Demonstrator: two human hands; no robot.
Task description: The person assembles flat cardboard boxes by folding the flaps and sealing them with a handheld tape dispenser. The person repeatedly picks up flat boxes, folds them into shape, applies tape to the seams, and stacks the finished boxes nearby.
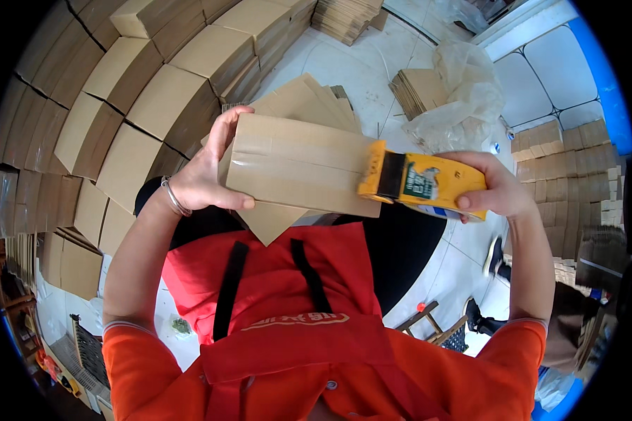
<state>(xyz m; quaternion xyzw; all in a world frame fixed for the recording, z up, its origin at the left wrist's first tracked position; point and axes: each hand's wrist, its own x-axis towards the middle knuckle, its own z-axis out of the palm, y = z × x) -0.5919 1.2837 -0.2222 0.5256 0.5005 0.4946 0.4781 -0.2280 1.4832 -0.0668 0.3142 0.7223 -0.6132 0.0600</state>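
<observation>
The left hand (201, 179) has its grip clamped on the left end of a closed cardboard box (302, 163), thumb along the near edge and fingers around the far left corner. From that grip the box stretches rightward, long side roughly level, tilted slightly down to the right. A seam runs lengthwise along its top face, with a glossy sheen about it. The right hand (500, 188) has its grip closed around the rear of a yellow tape dispenser (435, 184), thumb on the near side; the dispenser's front points left, away from that grip, and overlaps the box's right end. Whether its edge presses on the cardboard cannot be told. The box thus lies between the two grips, directly in the left one and just beyond the dispenser from the right one.

Flat cardboard sheets (295, 95) show beneath the box, fanning out ahead and poking a corner toward the body, to the right of the left thumb. A metal bracelet (176, 197) circles the wrist behind the left grip, and a red apron (281, 295) spreads nearer the body than both grips. Left of and ahead of the left grip rise stacked boxes (172, 102); ahead of the right grip lies crumpled clear plastic (467, 91).
</observation>
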